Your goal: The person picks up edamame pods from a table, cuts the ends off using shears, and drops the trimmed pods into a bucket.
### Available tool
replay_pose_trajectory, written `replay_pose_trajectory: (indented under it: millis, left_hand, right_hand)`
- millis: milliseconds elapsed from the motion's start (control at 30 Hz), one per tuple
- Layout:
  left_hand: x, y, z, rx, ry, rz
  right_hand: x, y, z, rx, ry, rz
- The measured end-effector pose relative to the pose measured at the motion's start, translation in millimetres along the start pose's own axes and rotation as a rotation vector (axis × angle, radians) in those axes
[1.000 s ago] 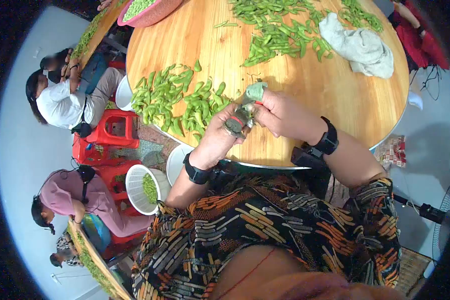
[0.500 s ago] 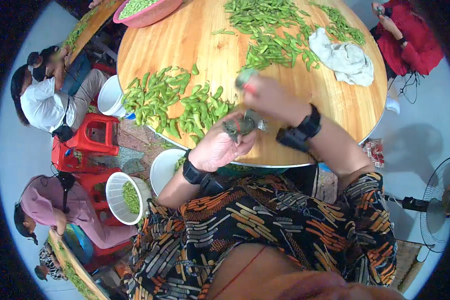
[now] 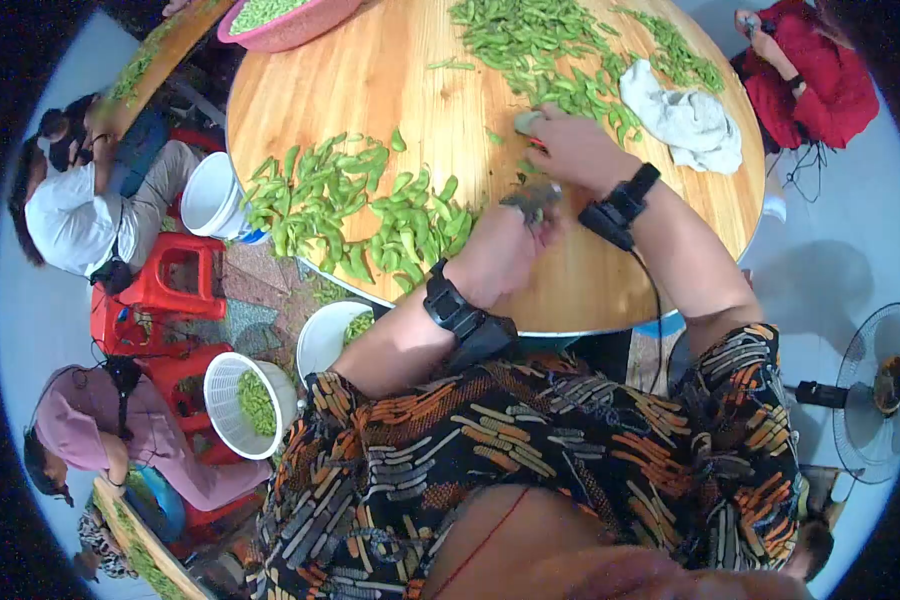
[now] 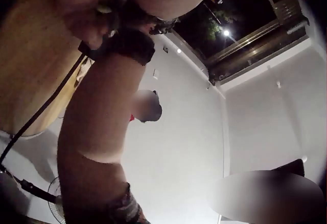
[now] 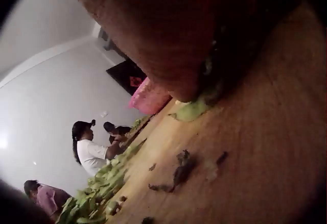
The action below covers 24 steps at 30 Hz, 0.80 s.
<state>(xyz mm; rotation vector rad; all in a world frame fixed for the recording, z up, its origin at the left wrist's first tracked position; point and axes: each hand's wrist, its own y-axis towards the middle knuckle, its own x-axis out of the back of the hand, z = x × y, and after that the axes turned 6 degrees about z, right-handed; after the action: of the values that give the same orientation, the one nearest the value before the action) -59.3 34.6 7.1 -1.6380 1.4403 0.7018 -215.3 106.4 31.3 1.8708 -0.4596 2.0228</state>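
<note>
My right hand (image 3: 582, 150) is low over the wooden table (image 3: 390, 75), at the near edge of a large heap of green soybean pods (image 3: 530, 45). A grey-green wrap with a red band covers a fingertip. One pod (image 5: 191, 110) lies beneath this hand in the right wrist view. My left hand (image 3: 505, 250) is just below it, back of the hand up, beside a nearer pile of pods (image 3: 320, 190). A dark grey-green wrap (image 3: 533, 203) covers its finger end. The undersides of both hands are hidden, so I cannot tell what they hold.
A crumpled pale cloth (image 3: 682, 115) lies right of the heap. The pink basin (image 3: 280, 25) of shelled beans stands at the far left. Below the table edge are a white basket (image 3: 240, 405) and a white bucket (image 3: 320, 340). Dark scraps (image 5: 181, 170) dot the tabletop. Other people sit around.
The hands were together at first. My right hand has since moved away toward the far heap. My left hand has turned its back upward and shifted right, toward the right hand.
</note>
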Motion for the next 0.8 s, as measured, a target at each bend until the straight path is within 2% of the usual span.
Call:
replay_pose_trajectory:
  millis: [33,100,167,200,233,300,333,400,433,467,500,567,633,700,800]
  left_hand:
    - [5.7,0.5,0.7,0.022,-0.01,-0.005]
    - [18.5,2.6,-1.4,-0.185,0.016,-0.05]
    - [26.5,0.8,-4.1,-0.15,0.087,-0.083]
    - [29.9,0.1,-2.7,-0.233,0.297,-0.07]
    - [24.5,-0.9,0.5,-0.32,0.502,-0.05]
    - [29.8,-0.9,1.4,-0.285,0.553,-0.07]
    - [31.8,0.8,2.6,-0.269,0.45,-0.071]
    - [29.7,0.2,1.5,-0.248,0.353,-0.071]
    - [27.1,-0.6,-0.7,-0.195,0.236,-0.089]
    - [15.1,-2.5,-0.9,-0.145,0.111,-0.108]
    - [14.0,-3.6,-1.8,-0.145,0.121,-0.108]
    - [12.3,-5.9,-3.0,-0.148,0.129,-0.088]
    - [16.4,-4.7,-1.0,-0.153,0.137,-0.06]
    - [12.6,-5.5,-1.3,-0.157,0.13,-0.035]
    - [15.4,-6.0,-5.1,-0.131,0.156,-0.013]
  right_hand:
    - [1.8,-12.1,-0.9,0.008,0.0,0.012]
    - [5.0,-35.8,-3.5,0.001,0.034,0.047]
    - [9.1,-58.6,-5.0,0.118,0.2,-0.085]
    - [8.9,-69.2,-10.4,-0.054,0.296,-0.027]
    - [17.7,-82.3,-14.1,-0.07,0.3,-0.019]
    - [24.1,-93.8,-10.7,-0.252,0.583,-0.253]
    - [24.7,-96.4,-11.9,-0.368,0.476,-0.275]
    - [17.4,-98.8,-11.4,-0.366,0.493,-0.243]
    - [14.7,-99.0,-11.3,-0.354,0.508,-0.212]
    - [29.6,-98.6,1.5,-0.196,0.498,-0.261]
    - [23.7,-92.9,5.9,-0.195,0.504,-0.268]
    - [13.7,-81.6,13.1,-0.162,0.177,-0.208]
    - [15.8,-72.6,22.7,-0.153,0.159,-0.214]
    - [12.6,-66.0,14.5,-0.108,0.015,-0.111]
    - [10.7,-54.9,-2.8,-0.12,0.037,-0.169]
